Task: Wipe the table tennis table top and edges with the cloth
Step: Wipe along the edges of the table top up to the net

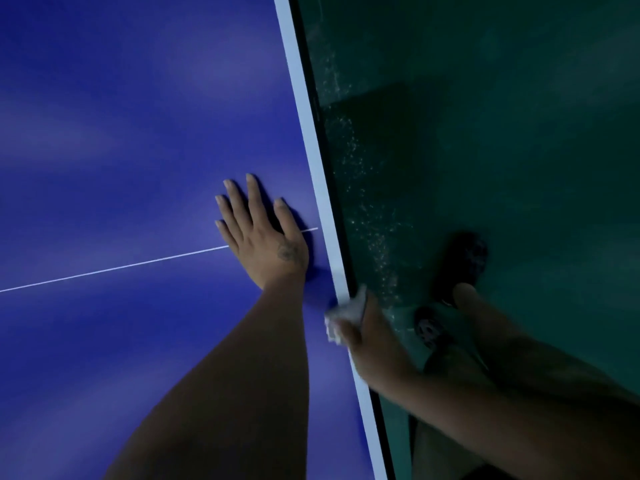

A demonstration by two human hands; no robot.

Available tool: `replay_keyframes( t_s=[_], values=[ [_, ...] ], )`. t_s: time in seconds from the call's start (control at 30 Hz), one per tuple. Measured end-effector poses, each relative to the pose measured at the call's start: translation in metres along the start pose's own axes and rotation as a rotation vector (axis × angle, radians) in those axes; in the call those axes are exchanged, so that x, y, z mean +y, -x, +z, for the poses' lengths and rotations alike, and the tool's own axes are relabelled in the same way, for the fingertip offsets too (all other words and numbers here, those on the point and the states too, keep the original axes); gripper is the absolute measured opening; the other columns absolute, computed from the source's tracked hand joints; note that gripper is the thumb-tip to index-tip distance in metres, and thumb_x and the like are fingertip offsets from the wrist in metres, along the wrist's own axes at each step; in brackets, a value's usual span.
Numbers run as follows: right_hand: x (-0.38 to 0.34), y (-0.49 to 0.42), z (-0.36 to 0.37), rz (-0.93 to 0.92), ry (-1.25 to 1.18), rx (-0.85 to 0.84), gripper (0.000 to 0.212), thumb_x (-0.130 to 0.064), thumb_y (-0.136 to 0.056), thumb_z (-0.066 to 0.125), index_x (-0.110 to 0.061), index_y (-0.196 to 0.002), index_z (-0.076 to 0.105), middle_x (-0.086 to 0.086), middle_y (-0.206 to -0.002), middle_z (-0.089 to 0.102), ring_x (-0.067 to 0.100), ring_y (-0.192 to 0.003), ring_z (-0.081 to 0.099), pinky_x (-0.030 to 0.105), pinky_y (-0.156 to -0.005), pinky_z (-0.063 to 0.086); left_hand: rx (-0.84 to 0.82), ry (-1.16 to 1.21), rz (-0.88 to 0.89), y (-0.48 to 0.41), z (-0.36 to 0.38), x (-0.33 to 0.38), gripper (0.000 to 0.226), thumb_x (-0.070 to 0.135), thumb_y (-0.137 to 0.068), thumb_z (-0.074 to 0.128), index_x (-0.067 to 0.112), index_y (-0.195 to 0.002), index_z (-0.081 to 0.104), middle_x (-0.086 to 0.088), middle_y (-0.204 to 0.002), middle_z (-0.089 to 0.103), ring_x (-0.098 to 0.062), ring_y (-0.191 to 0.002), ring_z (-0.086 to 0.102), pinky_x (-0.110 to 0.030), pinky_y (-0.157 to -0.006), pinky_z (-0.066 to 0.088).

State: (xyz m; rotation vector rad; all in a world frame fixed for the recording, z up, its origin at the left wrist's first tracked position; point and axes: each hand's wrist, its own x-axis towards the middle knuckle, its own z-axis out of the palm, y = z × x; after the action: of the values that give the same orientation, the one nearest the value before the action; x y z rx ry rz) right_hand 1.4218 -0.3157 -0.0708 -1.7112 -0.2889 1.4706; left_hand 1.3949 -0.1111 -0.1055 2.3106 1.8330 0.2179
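Observation:
The blue table tennis table top fills the left of the head view, with a white border stripe along its right edge and a thin white centre line. My left hand lies flat on the top, fingers straight, just left of the stripe. My right hand grips a pale crumpled cloth and holds it against the table's edge, below and to the right of the left hand. Most of the cloth is hidden in the fist.
A dark green floor lies right of the table, with pale specks near the edge. My feet in dark footwear stand close to the table side. The room is dim.

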Motion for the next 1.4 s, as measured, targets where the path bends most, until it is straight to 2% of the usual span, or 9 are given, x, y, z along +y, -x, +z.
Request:
replay_keyframes(
  t_s=[0.17, 0.27, 0.5, 0.67, 0.77, 0.9, 1.0, 1.17, 1.4],
  values=[
    [-0.006, 0.006, 0.006, 0.116, 0.104, 0.007, 0.040, -0.014, -0.108, 0.058, 0.002, -0.143, 0.048, -0.008, -0.119, 0.069, -0.014, -0.098, 0.059, 0.004, -0.086, 0.043, 0.040, 0.003, 0.022, 0.000, 0.005, -0.005, 0.057, 0.044, -0.114, 0.039, 0.029, -0.169, 0.034, 0.000, -0.179, 0.022, -0.022, -0.168, 0.012, -0.050, -0.135, 0.009],
    [-0.053, -0.052, -0.004, 0.002, 0.078, 0.108, 0.016, -0.013, -0.108, 0.056, -0.004, -0.120, 0.056, -0.013, -0.104, 0.066, 0.008, -0.093, 0.063, 0.024, -0.088, 0.048, 0.048, 0.012, 0.031, 0.001, 0.005, -0.005, 0.056, 0.039, -0.114, 0.040, 0.027, -0.168, 0.036, -0.001, -0.179, 0.024, -0.024, -0.167, 0.014, -0.051, -0.135, 0.010],
    [-0.175, -0.201, -0.036, 0.062, 0.165, 0.152, 0.051, -0.039, -0.111, 0.052, -0.005, -0.149, 0.044, 0.015, -0.138, 0.059, 0.033, -0.121, 0.062, 0.029, -0.085, 0.039, 0.066, 0.013, 0.033, 0.001, 0.005, -0.004, 0.054, 0.033, -0.114, 0.042, 0.024, -0.167, 0.039, -0.004, -0.178, 0.027, -0.026, -0.167, 0.018, -0.054, -0.134, 0.013],
    [-0.110, -0.099, -0.029, 0.035, 0.208, 0.078, 0.050, -0.032, -0.109, 0.056, -0.007, -0.151, 0.042, 0.001, -0.127, 0.055, 0.015, -0.114, 0.057, 0.023, -0.092, 0.039, 0.057, 0.009, 0.023, 0.003, 0.003, -0.004, 0.056, 0.035, -0.113, 0.039, 0.025, -0.168, 0.037, -0.003, -0.178, 0.025, -0.026, -0.167, 0.015, -0.055, -0.134, 0.012],
    [-0.043, -0.018, -0.004, 0.237, 0.083, -0.062, 0.025, -0.008, -0.109, 0.054, -0.001, -0.133, 0.055, 0.010, -0.112, 0.067, 0.002, -0.100, 0.062, 0.040, -0.095, 0.049, 0.055, 0.003, 0.034, 0.003, 0.004, -0.006, 0.056, 0.035, -0.114, 0.038, 0.026, -0.169, 0.036, -0.002, -0.179, 0.024, -0.025, -0.167, 0.014, -0.054, -0.134, 0.011],
    [-0.020, 0.011, 0.013, 0.472, 0.170, -0.109, 0.061, -0.028, -0.112, 0.054, -0.008, -0.163, 0.026, 0.013, -0.155, 0.048, 0.026, -0.143, 0.050, 0.043, -0.119, 0.041, 0.052, 0.010, 0.031, 0.003, 0.005, -0.006, 0.056, 0.035, -0.114, 0.037, 0.028, -0.169, 0.034, 0.000, -0.179, 0.022, -0.022, -0.168, 0.011, -0.054, -0.134, 0.011],
    [-0.040, -0.015, 0.002, 0.340, 0.045, -0.122, 0.018, -0.012, -0.110, 0.055, 0.005, -0.115, 0.059, 0.021, -0.105, 0.063, 0.030, -0.096, 0.062, 0.047, -0.093, 0.050, 0.050, 0.009, 0.033, 0.002, 0.006, -0.006, 0.056, 0.036, -0.114, 0.037, 0.027, -0.169, 0.034, 0.000, -0.179, 0.022, -0.023, -0.168, 0.012, -0.055, -0.134, 0.012],
    [-0.136, -0.118, -0.031, -0.046, 0.126, -0.014, 0.033, -0.008, -0.111, 0.047, 0.010, -0.088, 0.061, 0.024, -0.081, 0.062, 0.033, -0.072, 0.059, 0.044, -0.073, 0.050, 0.049, 0.004, 0.028, 0.002, 0.004, -0.005, 0.057, 0.035, -0.112, 0.039, 0.026, -0.169, 0.035, -0.002, -0.179, 0.023, -0.025, -0.167, 0.013, -0.055, -0.134, 0.012],
    [-0.266, -0.271, -0.060, -0.085, 0.158, 0.068, 0.032, -0.031, -0.114, 0.049, -0.006, -0.120, 0.067, 0.004, -0.102, 0.072, 0.015, -0.091, 0.070, 0.026, -0.085, 0.056, 0.047, -0.008, 0.038, 0.002, 0.004, -0.006, 0.057, 0.035, -0.113, 0.038, 0.025, -0.169, 0.035, -0.003, -0.179, 0.023, -0.025, -0.168, 0.013, -0.054, -0.135, 0.012]
  ],
)
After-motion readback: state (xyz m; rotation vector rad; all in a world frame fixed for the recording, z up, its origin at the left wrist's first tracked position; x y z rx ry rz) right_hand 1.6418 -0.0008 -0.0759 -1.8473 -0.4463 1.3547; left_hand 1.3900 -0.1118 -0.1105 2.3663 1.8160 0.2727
